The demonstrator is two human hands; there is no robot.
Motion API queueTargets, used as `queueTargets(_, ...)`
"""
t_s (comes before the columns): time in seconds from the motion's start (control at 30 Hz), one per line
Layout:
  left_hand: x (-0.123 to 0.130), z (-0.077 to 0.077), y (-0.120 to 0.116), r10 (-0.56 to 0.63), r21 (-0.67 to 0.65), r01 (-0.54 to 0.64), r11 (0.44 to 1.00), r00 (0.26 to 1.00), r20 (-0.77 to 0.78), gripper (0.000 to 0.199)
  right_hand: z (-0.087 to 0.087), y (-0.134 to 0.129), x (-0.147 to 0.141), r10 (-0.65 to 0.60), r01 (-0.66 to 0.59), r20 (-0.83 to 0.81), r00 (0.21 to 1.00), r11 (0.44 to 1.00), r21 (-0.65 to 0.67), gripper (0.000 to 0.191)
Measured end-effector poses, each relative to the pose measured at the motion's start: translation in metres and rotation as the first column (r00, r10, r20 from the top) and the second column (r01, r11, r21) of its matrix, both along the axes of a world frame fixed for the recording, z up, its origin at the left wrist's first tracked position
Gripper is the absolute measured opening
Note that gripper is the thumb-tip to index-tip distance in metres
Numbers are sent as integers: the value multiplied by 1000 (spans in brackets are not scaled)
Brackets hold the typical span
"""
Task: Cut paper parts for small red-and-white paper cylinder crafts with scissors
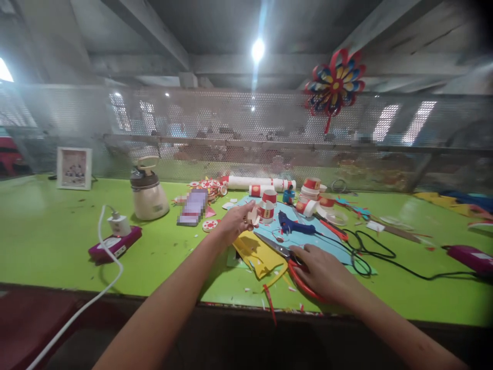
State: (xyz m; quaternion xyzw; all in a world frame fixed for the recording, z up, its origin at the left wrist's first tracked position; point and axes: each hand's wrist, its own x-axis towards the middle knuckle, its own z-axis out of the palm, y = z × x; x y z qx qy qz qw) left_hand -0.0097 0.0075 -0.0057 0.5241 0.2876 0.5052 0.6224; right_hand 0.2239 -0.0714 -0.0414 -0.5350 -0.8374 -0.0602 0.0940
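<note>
My left hand (238, 222) is closed, pinching a small whitish curved piece (253, 217), perhaps cut from a paper cup. Just beyond it, red-and-white paper cups (267, 210) stand on a light blue sheet (331, 250). Red-handled scissors (302, 282) lie low over the table with their blades pointing left toward folded yellow paper (259, 254). Around the scissors' handle, my right hand (321, 270) has its fingers curled; some of the fingers are hidden. A blue glue gun (295, 224) rests on the sheet beyond my right hand.
At left stand a bottle (149, 198), a phone (192, 207) and a purple power strip (115, 244) with a white cable. A black cord (379, 253) curls at right. More cups (308, 198) and a long white tube (250, 183) lie behind. Paper scraps litter the front edge.
</note>
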Motion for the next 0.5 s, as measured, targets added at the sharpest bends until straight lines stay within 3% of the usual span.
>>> queueTargets(0.37, -15, -5, 10, 105, -59, -98, 993, 986, 129, 28, 7, 14, 6, 26, -23, -158, 987, 999, 24, 32)
queueTargets(0.5, -15, -3, 9, 107, -51, -100, 994, 982, 157, 28, 2, 22, 3, 12, -1, -223, 975, 999, 52, 35)
